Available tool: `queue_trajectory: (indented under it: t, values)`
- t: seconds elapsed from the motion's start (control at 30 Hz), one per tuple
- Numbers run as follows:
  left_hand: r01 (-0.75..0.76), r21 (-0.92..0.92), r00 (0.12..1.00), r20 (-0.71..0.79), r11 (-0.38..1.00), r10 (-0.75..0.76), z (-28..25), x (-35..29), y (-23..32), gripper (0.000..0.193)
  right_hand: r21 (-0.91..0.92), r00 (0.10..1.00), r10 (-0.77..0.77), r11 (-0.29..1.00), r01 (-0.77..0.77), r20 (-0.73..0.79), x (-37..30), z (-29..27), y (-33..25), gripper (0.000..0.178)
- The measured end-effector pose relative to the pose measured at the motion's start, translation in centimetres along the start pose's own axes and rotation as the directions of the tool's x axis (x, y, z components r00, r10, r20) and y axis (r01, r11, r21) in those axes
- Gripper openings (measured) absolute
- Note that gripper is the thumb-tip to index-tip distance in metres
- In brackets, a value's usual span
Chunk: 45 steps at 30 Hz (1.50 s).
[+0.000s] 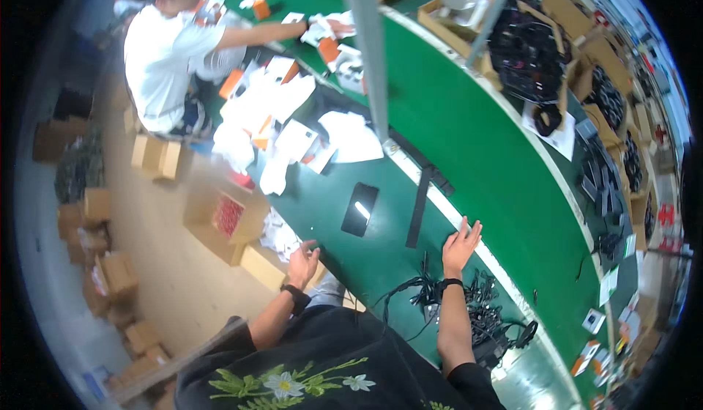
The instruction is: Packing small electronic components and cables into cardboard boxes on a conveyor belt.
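My right hand (461, 249) lies open with its fingers apart at the white rail (439, 203) between the green worktop and the long green belt. Nothing is in it. My left hand (302, 265) is at the worktop's left edge, fingers loosely bent and apart, holding nothing that I can see. Between the hands and farther off, a flat black phone-like slab (354, 223) lies on the worktop with a bright reflection on it. A long black strip (418, 216) lies to its right. Beside my right forearm is a tangled heap of black cables (480, 311).
White wrapping and orange-and-white boxes (296, 140) are heaped at the worktop's far end, near a co-worker (172, 58). A grey post (370, 58) rises there. Cartons (253, 263) stand on the floor at left. Boxes of black parts (531, 51) line the belt's far side.
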<state>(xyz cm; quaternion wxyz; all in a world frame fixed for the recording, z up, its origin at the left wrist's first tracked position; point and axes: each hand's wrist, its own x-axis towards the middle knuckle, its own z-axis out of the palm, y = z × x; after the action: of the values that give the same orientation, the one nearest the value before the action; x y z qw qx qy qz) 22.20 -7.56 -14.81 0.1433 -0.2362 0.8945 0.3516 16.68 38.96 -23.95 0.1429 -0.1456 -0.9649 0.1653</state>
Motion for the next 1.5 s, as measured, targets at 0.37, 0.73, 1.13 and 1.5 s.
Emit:
queue_trajectory:
  t: [0.37, 0.73, 1.13, 1.5]
  values:
    - [-0.585, -0.359, 0.724, 0.172, 0.727, 0.668, 2.5, 6.5, 28.7, 0.055, 0.391, 0.868, 0.465, 0.842, -0.372, -0.176, -6.3, -13.9, 1.2, 0.03]
    - [-0.289, 0.075, 0.807, -0.518, 0.955, 0.285, 15.6, 29.1, 43.4, 0.145, -0.369, 0.826, 0.479, 0.74, -0.562, -0.296, -8.2, -19.9, 29.3, 0.04]
    - [0.157, 0.016, 0.622, -0.779, 0.987, -0.086, 13.4, 33.0, 42.1, 0.148, -0.419, 0.634, 0.773, 0.572, -0.705, -0.012, -9.9, -19.1, 36.8, 0.036]
    - [-0.435, -0.001, 0.647, -0.696, 0.9, 0.312, 13.8, 34.8, 38.0, 0.126, 0.271, 0.741, 0.667, 0.731, -0.627, -0.085, -0.3, -22.8, 21.3, 0.023]
